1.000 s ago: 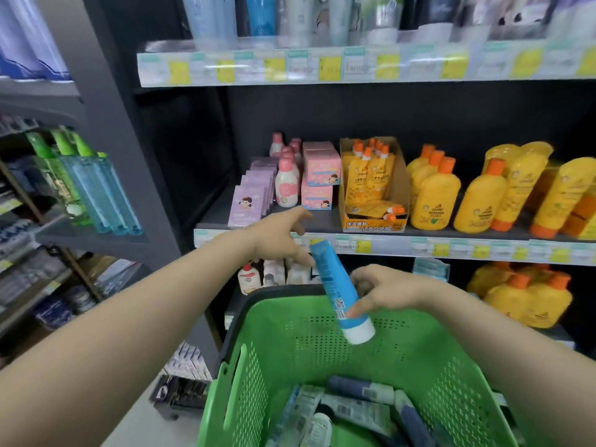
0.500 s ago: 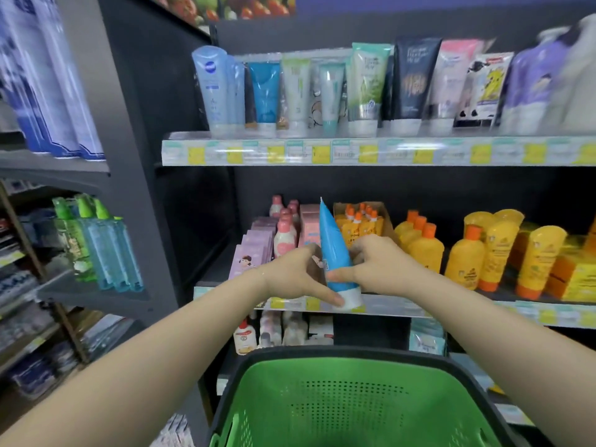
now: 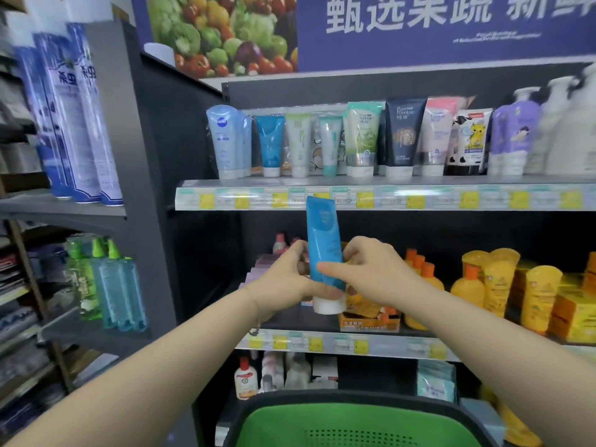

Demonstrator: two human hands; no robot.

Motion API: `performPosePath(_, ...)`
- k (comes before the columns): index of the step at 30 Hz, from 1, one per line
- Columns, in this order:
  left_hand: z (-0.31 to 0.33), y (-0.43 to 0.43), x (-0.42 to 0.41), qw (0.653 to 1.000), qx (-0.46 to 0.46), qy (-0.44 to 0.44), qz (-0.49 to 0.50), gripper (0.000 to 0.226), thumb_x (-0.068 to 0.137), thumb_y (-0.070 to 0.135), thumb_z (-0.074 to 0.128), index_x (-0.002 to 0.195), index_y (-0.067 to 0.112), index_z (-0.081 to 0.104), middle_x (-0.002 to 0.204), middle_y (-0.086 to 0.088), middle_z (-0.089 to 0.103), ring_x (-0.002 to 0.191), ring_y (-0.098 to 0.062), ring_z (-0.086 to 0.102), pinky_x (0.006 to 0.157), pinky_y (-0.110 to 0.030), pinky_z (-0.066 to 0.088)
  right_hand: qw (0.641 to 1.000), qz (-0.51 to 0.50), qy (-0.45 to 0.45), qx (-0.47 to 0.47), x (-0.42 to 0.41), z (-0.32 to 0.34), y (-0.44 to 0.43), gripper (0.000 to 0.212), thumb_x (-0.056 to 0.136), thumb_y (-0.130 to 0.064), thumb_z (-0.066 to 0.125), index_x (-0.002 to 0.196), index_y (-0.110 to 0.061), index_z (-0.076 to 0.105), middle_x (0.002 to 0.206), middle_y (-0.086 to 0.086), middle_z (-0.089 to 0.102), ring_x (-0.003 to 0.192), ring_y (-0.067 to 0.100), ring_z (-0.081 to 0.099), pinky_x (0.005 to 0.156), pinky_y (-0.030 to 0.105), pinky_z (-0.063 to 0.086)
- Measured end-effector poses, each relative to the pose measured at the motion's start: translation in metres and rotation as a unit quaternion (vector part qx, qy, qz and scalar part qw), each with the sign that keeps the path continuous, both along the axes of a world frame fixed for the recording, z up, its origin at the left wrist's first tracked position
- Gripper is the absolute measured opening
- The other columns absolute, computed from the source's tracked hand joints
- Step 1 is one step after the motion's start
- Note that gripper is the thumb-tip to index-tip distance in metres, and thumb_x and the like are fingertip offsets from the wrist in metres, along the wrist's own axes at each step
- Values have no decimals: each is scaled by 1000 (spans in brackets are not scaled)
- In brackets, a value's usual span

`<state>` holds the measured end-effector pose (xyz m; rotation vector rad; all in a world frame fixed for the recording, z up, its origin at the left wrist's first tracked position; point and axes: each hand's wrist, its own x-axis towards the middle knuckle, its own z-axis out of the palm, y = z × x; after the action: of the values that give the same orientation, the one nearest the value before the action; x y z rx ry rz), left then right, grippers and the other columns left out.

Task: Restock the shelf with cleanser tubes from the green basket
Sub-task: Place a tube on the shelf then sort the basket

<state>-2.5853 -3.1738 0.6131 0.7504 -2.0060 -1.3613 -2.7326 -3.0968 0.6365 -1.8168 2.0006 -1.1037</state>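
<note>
Both hands hold one blue cleanser tube upright in front of the shelves, above the basket.

Nearest, at the bottom edge, the green basket (image 3: 354, 425) shows only its black rim and perforated back wall. Above it two bare forearms reach forward. The left hand (image 3: 285, 280) wraps the left side of the blue cleanser tube (image 3: 323, 246) just above its white cap (image 3: 329, 307), and the right hand (image 3: 371, 274) grips the other side with its thumb laid across the front. The tube is in the air, cap down and leaning slightly left, and its crimped end overlaps the top shelf's price strip (image 3: 451, 199). Behind the hands, yellow bottles (image 3: 495, 285) stand on the middle shelf. Farther up, a row of cleanser tubes (image 3: 361, 140) stands cap-down on the top shelf, under a produce banner (image 3: 225, 33).
</note>
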Motion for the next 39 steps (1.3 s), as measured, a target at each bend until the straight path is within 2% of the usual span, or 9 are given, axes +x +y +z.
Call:
performPosePath(6, 14, -3, 18, 999, -7, 42, -31, 71, 71, -12, 73, 130, 19, 47, 123, -8, 62, 109, -22, 64, 95, -42, 52, 992, 108, -59, 39, 1, 13, -1, 34, 94, -29, 57, 125, -18, 49, 104, -2, 65, 86, 10, 66, 64, 21, 50)
performPosePath(12, 42, -8, 30, 995, 5, 54, -86, 66, 77, -8, 69, 134, 17, 48, 129, -14, 59, 114, -27, 61, 98, -43, 50, 983, 159, -85, 26, 3, 35, -7, 32, 91, -31, 62, 120, -26, 51, 106, -5, 68, 89, 11, 68, 77, 31, 58)
performPosePath(17, 70, -18, 40, 991, 10, 52, -127, 63, 81, -8, 64, 137, 17, 49, 136, -12, 53, 119, -28, 58, 98, -44, 49, 977, 178, -115, -16, 10, 60, -13, 37, 87, -26, 68, 120, -24, 50, 97, -5, 71, 74, 6, 69, 59, 18, 52)
performPosePath(21, 92, -27, 45, 997, -23, 45, -56, 62, 77, -1, 72, 129, 28, 55, 129, -5, 59, 115, -22, 61, 97, -44, 50, 982, 140, -104, -66, 18, 83, -27, 40, 83, -27, 72, 116, -21, 51, 93, -4, 69, 76, 12, 68, 58, 23, 52)
performPosePath(26, 117, -41, 52, 991, -85, 70, 76, 61, 66, 13, 83, 119, 15, 53, 115, -2, 64, 104, -17, 63, 90, -38, 50, 984, 113, -110, -78, 30, 120, -50, 40, 82, -26, 75, 112, -21, 49, 99, -3, 66, 72, 10, 68, 51, 18, 48)
performPosePath(30, 133, -55, 54, 975, -133, 95, 151, 52, 73, 15, 81, 117, 14, 54, 110, -2, 65, 99, -17, 64, 80, -31, 52, 985, 94, -106, -101, 43, 145, -74, 38, 80, -22, 76, 111, -14, 55, 100, 0, 67, 73, 14, 66, 57, 25, 52)
performPosePath(34, 147, -77, 57, 966, -151, 92, 187, 48, 73, 11, 80, 115, 11, 57, 108, -9, 67, 88, -14, 63, 71, -24, 49, 984, 80, -100, -124, 54, 155, -100, 31, 79, -19, 78, 78, -25, 47, 80, -5, 61, 63, 10, 60, 54, 24, 50)
performPosePath(37, 155, -94, 56, 964, -155, 72, 204, 47, 73, 8, 78, 115, 8, 56, 106, -10, 67, 80, -10, 62, 62, -18, 45, 986, 49, -84, -137, 60, 153, -123, 38, 77, -21, 79, 71, -26, 42, 74, -8, 55, 68, 13, 61, 61, 27, 53)
performPosePath(39, 160, -104, 52, 967, -147, 48, 203, 48, 74, 8, 77, 116, 8, 54, 104, -7, 67, 76, -6, 60, 56, -15, 42, 987, 19, -68, -141, 62, 151, -140, 30, 74, -26, 82, 77, -22, 52, 72, -9, 55, 76, 16, 63, 67, 29, 52)
